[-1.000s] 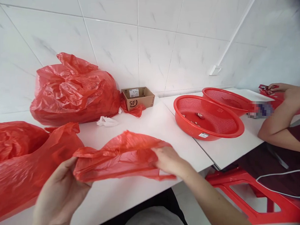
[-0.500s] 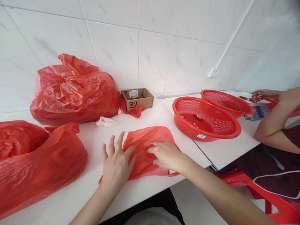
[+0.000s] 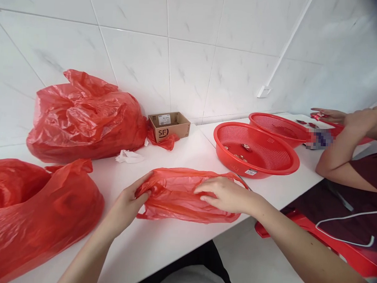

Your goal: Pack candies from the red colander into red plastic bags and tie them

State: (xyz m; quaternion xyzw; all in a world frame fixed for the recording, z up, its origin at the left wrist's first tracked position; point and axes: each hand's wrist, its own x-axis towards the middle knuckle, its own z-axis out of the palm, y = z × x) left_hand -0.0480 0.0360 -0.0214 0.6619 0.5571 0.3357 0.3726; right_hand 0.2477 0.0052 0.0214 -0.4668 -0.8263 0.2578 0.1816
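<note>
A thin red plastic bag (image 3: 176, 213) lies on the white table in front of me, its mouth spread wide and facing up. My left hand (image 3: 129, 203) pinches the left rim of the bag between thumb and fingers, with part of the fingers hidden behind the film. Over the right side of the mouth, my right hand (image 3: 225, 194) reaches in with fingers stretched and the thumb apart, touching the inside of the bag. A loop handle shows beyond my right wrist.
Two bulging red bags, one by the wall (image 3: 87, 121) and one at the near left (image 3: 49, 219), flank the workspace. A cardboard box (image 3: 173, 130) and crumpled white tissue (image 3: 129, 156) stand behind. Red baskets (image 3: 255, 170) (image 3: 278, 120) sit right, beside a co-worker's arm (image 3: 342, 151).
The bag lay flatter before and its mouth is now spread wide. My left hand went from spread fingers to gripping the left rim. My right hand moved slightly right.
</note>
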